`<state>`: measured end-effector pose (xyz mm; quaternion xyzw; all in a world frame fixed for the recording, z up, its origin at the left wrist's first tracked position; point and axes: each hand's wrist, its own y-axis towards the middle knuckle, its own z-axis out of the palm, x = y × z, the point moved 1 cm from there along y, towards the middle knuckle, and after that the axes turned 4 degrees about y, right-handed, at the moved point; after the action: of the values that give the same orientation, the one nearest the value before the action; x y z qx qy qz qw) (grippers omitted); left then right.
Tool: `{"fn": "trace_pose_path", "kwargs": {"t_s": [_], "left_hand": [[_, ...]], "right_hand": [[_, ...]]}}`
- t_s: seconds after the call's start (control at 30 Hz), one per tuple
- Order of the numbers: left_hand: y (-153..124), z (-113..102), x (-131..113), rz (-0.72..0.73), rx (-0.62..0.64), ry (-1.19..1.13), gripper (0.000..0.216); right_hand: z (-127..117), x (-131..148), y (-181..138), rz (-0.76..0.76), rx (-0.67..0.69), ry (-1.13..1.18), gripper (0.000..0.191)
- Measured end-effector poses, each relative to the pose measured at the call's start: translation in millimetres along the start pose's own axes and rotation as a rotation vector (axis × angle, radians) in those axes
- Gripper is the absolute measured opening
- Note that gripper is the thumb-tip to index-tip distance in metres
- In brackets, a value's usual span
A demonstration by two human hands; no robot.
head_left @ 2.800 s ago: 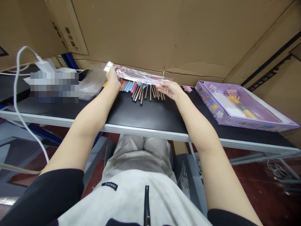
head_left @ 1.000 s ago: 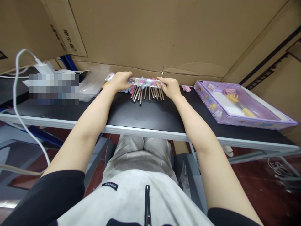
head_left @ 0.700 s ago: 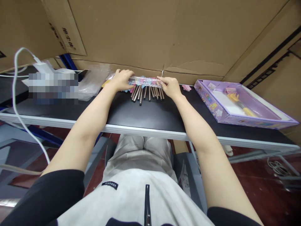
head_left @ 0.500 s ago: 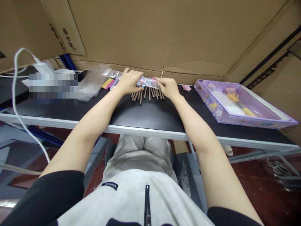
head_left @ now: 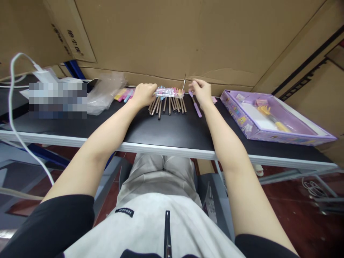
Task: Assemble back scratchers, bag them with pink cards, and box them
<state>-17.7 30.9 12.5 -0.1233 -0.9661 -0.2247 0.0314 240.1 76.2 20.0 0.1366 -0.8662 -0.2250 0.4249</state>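
Clear plastic wrap [head_left: 169,92] lies across a row of small rakes with colourful claw heads and brown metal rods [head_left: 159,109] fanned toward me. My left hand [head_left: 145,95] is closed at the left end of the wrap, its fingertips partly hidden. To the right, my right hand [head_left: 202,93] is raised with curled fingers and thumb close together; whatever may be between them is too small to make out. Just below those fingers, a small rake with a purple handle [head_left: 198,109] lies on the table, its claw head toward the cardboard.
A purple display box [head_left: 249,130] holding a yellow rake stands at the right. Yellow, pink and blue handles [head_left: 124,95] lie left of my left hand, beside a clear plastic bag [head_left: 103,96]. A white cable [head_left: 12,93] hangs at far left. Cardboard [head_left: 150,39] walls the back.
My right hand has left the wrap, moving right and up, and the purple-handled rake now shows beneath it. My left hand's fingers have drawn closed near the wrap's left end.
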Motion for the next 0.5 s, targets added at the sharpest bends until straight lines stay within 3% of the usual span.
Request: {"fn": "trace_pose_path", "kwargs": {"t_s": [0.13, 0.33, 0.5], "left_hand": [[1, 2, 8, -0.04, 0.001, -0.035, 0.028], [4, 8, 11, -0.008, -0.002, -0.041, 0.031], [4, 12, 13, 0.029, -0.013, -0.05, 0.03]], "right_hand": [[-29, -10, -1, 0.123, -0.008, -0.317, 0.04], [-36, -10, -13, 0.293, 0.407, -0.755, 0.041], [-32, -12, -13, 0.288, 0.476, -0.861, 0.033]]}}
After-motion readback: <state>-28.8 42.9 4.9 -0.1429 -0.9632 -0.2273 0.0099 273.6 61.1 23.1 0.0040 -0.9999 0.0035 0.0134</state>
